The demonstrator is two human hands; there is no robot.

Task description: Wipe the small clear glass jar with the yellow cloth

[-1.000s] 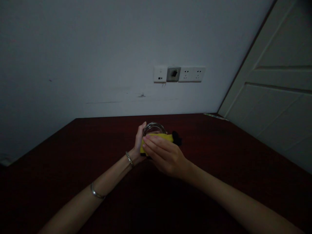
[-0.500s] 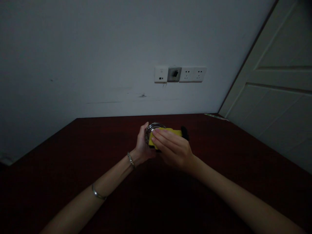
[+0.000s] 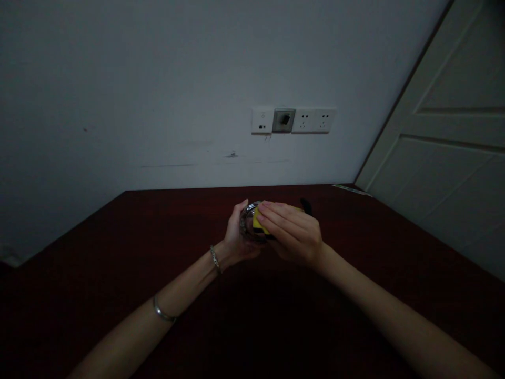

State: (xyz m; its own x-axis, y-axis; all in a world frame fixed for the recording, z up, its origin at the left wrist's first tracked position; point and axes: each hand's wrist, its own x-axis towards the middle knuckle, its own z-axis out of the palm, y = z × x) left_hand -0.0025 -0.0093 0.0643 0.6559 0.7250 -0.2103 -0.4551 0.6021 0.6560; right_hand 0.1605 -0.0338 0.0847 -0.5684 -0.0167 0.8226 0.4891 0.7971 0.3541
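Head view, looking forward and down across a dark red table (image 3: 118, 237). Round glass container (image 3: 248, 221) near the middle of the table, slightly right of centre, held between both hands. Contact with the tabletop hidden, so resting or lifted cannot be told.

Left hand (image 3: 238, 237) on the container's left side, partly closed and cupped around the glass, fingertips reaching its upper edge at about 11 o'clock. Right hand (image 3: 294, 234) at 3 o'clock from the container, fingers nearly straight, close together and laid over a yellow sponge pad (image 3: 259, 221), pressing it against the glass. Most of the pad covered by those fingers; only a small yellow patch showing between the hands. Small black bit (image 3: 305, 205) just past the right fingertips at about 1 o'clock, seemingly at the pad's far end, though too dark to make out clearly.

Metal bracelet (image 3: 215, 259) on the left wrist; metal bangle (image 3: 161, 314) farther down the left forearm. White wall (image 3: 118, 95) beyond the table at 12 o'clock, carrying a white socket strip (image 3: 294, 120). Pale panelled door (image 3: 445, 121) at 2 o'clock.
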